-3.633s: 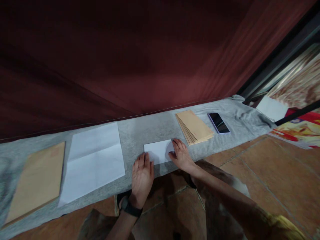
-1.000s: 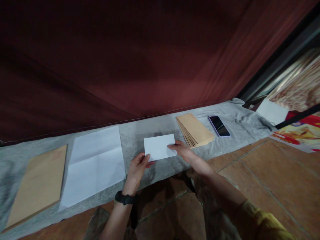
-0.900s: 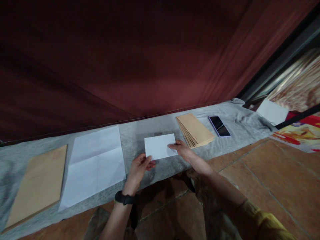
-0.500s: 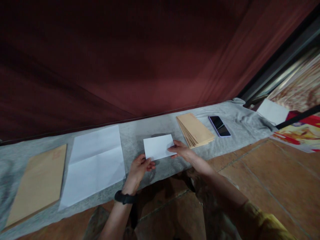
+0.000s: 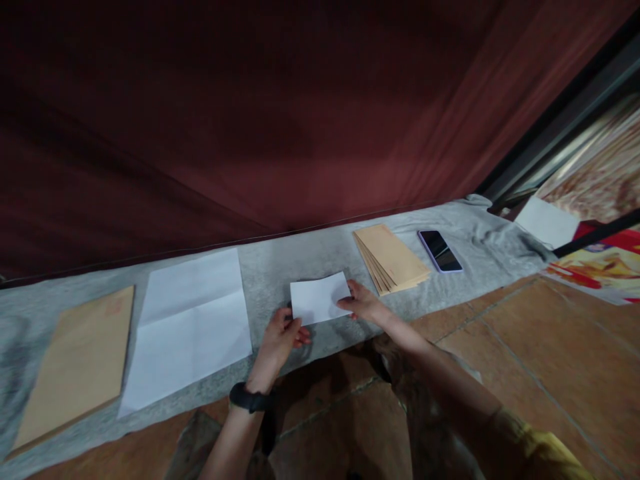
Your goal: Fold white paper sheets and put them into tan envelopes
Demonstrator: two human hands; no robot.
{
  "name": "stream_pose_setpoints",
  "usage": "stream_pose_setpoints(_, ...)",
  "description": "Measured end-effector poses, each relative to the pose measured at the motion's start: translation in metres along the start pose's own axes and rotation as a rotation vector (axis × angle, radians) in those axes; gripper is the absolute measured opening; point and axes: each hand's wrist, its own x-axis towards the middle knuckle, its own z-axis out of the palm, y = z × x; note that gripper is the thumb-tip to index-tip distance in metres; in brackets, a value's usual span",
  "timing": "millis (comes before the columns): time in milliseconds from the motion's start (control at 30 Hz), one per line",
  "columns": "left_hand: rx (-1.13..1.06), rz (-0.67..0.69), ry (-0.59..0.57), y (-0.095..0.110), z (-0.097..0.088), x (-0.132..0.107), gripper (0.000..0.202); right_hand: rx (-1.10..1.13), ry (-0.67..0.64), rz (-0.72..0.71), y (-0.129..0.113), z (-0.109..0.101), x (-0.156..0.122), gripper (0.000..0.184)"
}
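Grey cloth (image 5: pixel 297 255), fanned envelopes (image 5: pixel 394 259) between phone (image 5: pixel 440 251) and small white paper (image 5: pixel 319 299)

Phone (image 5: pixel 440 251) in purple case lying screen-up on grey cloth (image 5: pixel 487 233), dark red curtain (image 5: pixel 310 133) behind, brown floor tiles (image 5: pixel 565 347) below, red-yellow printed item (image 5: pixel 603 267) far right.

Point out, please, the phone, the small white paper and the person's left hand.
Phone (image 5: pixel 440 251): head view, middle of its dark screen.
Small white paper (image 5: pixel 319 298): head view, middle of its face.
Left hand (image 5: pixel 278 339): head view, between wrist and fingers.
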Motion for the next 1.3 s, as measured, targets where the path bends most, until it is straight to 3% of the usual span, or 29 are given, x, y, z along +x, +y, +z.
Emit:
stream_pose_setpoints(200,0.084,0.013,0.044,0.000,0.002,-0.003,0.023,-0.226,0.025,0.003,-0.005,-0.002,-0.006,0.035)
stream_pose_setpoints(433,0.328,0.042,0.101,-0.002,0.004,-0.006,0.034,-0.405,0.083,-0.029,-0.008,-0.002,-0.006,0.045)
stream_pose_setpoints(833,1.024,0.189,0.304,0.004,0.009,-0.022,0.035,-0.630,0.099,-0.012,-0.015,0.001,-0.015,0.056)
stream_pose_setpoints(967,1.071,0.520,0.330,-0.001,0.013,-0.027,0.021,-0.690,0.127,0.003,-0.018,0.003,-0.020,0.068)
stream_pose_setpoints(1067,1.080,0.737,0.275,-0.009,0.020,-0.027,0.019,-0.713,0.124,0.003,-0.020,0.004,-0.023,0.074)
stream_pose_setpoints(1300,1.122,0.906,0.178,-0.030,0.033,-0.024,0.036,-0.745,0.139,0.013,-0.022,0.005,-0.028,0.076)
